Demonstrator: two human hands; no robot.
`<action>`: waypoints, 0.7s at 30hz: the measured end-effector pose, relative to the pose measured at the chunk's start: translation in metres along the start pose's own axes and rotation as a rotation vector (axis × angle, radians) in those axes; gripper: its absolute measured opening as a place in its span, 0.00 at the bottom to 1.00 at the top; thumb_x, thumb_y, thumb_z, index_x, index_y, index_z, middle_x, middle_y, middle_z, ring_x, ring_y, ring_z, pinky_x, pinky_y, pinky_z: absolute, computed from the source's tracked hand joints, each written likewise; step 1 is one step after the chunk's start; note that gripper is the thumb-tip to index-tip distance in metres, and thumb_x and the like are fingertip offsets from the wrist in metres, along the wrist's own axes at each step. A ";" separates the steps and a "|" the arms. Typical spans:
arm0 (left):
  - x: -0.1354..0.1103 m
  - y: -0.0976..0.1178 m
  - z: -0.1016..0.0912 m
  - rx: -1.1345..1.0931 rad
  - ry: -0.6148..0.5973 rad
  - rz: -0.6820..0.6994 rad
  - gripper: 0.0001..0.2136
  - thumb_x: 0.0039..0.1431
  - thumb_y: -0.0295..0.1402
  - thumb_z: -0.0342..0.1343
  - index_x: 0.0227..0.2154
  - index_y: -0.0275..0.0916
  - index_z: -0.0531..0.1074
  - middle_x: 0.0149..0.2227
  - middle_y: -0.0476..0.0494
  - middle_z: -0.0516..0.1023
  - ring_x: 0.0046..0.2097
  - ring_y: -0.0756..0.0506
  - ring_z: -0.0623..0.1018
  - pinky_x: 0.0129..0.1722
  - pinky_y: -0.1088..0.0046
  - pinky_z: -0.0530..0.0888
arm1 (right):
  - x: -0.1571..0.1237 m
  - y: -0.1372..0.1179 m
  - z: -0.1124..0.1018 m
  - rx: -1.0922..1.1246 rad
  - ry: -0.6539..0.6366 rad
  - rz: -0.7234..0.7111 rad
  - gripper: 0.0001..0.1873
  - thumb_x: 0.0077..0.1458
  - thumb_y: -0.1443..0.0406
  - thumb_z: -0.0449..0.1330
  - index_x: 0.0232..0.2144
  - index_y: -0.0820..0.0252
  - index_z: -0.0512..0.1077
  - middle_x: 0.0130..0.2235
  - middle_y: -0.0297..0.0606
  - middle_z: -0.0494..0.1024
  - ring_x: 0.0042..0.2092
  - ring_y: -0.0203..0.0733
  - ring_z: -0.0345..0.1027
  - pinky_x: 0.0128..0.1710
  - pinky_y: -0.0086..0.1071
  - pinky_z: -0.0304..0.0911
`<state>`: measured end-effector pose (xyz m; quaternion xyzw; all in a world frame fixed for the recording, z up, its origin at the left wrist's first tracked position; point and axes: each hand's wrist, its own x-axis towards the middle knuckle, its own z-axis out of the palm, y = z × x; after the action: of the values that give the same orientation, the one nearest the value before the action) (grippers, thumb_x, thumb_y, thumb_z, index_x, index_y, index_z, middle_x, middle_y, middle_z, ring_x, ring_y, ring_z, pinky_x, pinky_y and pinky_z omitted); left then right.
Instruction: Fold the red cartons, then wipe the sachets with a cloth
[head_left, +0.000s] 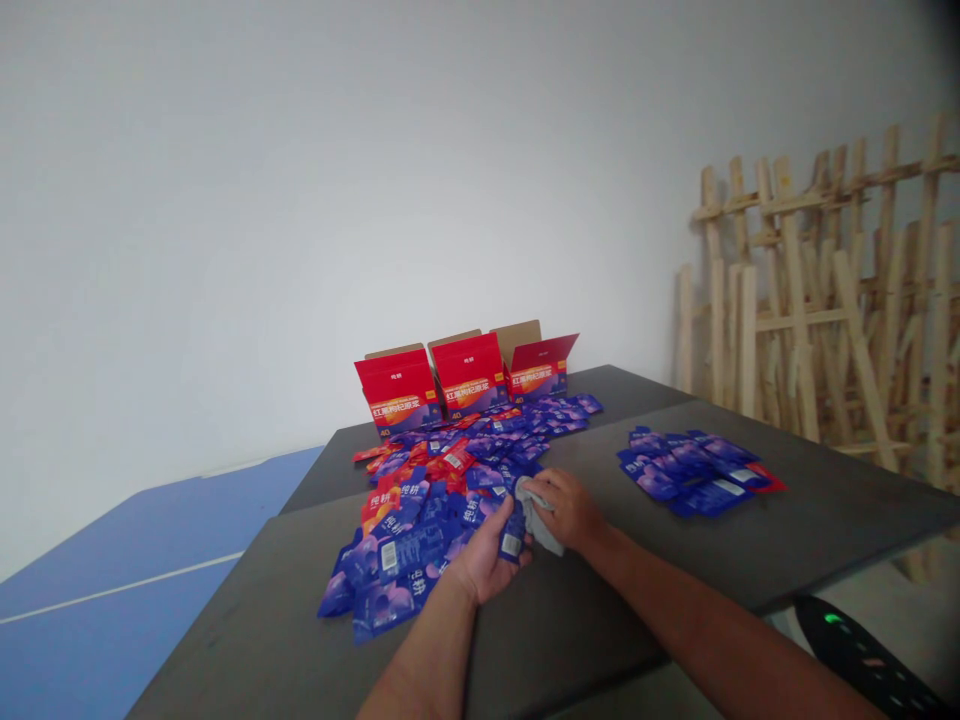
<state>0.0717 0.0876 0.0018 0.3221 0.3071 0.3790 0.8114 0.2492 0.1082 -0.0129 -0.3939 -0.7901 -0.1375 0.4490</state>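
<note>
My left hand (pixel 486 562) grips a blue pouch (pixel 513 538), with its white barcode label facing up. In my right hand (pixel 564 506) is a bunched grey cloth (pixel 541 522), pressed against the upper part of that pouch. Left of and beyond my hands spreads a loose heap of blue pouches (pixel 409 555) and red pouches (pixel 459 456), many overlapping. A smaller group of blue pouches (pixel 686 468) lies apart on the right, with a bit of red showing underneath.
Three red boxes with raised flaps, the left box (pixel 397 390), middle box (pixel 469 375) and right box (pixel 538 372), stand behind the heap on the dark table (pixel 600 620). A blue table (pixel 142 560) is at left. Wooden frames (pixel 810 310) lean at the right wall.
</note>
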 end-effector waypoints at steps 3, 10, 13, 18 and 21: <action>-0.002 0.001 -0.001 0.022 0.012 -0.005 0.16 0.57 0.45 0.59 0.37 0.36 0.72 0.27 0.48 0.73 0.27 0.51 0.73 0.22 0.78 0.64 | 0.000 0.010 0.002 0.015 0.018 0.103 0.15 0.57 0.68 0.55 0.46 0.58 0.74 0.39 0.42 0.75 0.41 0.44 0.68 0.43 0.38 0.64; -0.009 0.015 0.002 -0.183 -0.138 -0.048 0.21 0.58 0.47 0.55 0.44 0.33 0.72 0.38 0.41 0.77 0.29 0.50 0.73 0.22 0.76 0.65 | 0.003 0.018 -0.003 0.080 0.128 0.367 0.13 0.59 0.67 0.52 0.43 0.57 0.74 0.38 0.41 0.76 0.40 0.44 0.70 0.41 0.38 0.67; -0.009 0.021 0.000 -0.330 -0.179 -0.022 0.23 0.57 0.50 0.55 0.43 0.32 0.72 0.35 0.42 0.77 0.30 0.49 0.74 0.22 0.77 0.65 | 0.004 0.002 -0.008 0.096 0.111 0.146 0.14 0.59 0.67 0.53 0.45 0.57 0.73 0.39 0.41 0.75 0.41 0.43 0.68 0.42 0.37 0.65; -0.003 0.016 -0.001 -0.313 -0.082 -0.001 0.23 0.57 0.51 0.54 0.38 0.32 0.74 0.29 0.41 0.78 0.31 0.46 0.77 0.27 0.73 0.71 | 0.003 -0.035 -0.009 0.071 0.034 -0.372 0.13 0.57 0.64 0.56 0.45 0.55 0.73 0.40 0.40 0.73 0.41 0.43 0.65 0.41 0.38 0.61; -0.001 0.009 0.002 -0.214 -0.060 -0.047 0.22 0.57 0.50 0.55 0.37 0.32 0.74 0.27 0.41 0.78 0.32 0.43 0.79 0.32 0.70 0.74 | 0.003 -0.047 -0.006 0.055 -0.001 -0.471 0.13 0.56 0.63 0.57 0.45 0.54 0.73 0.39 0.40 0.74 0.39 0.42 0.64 0.40 0.38 0.59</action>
<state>0.0686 0.0911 0.0102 0.2376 0.2477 0.3806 0.8587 0.2170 0.0759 -0.0011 -0.1862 -0.8640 -0.2166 0.4148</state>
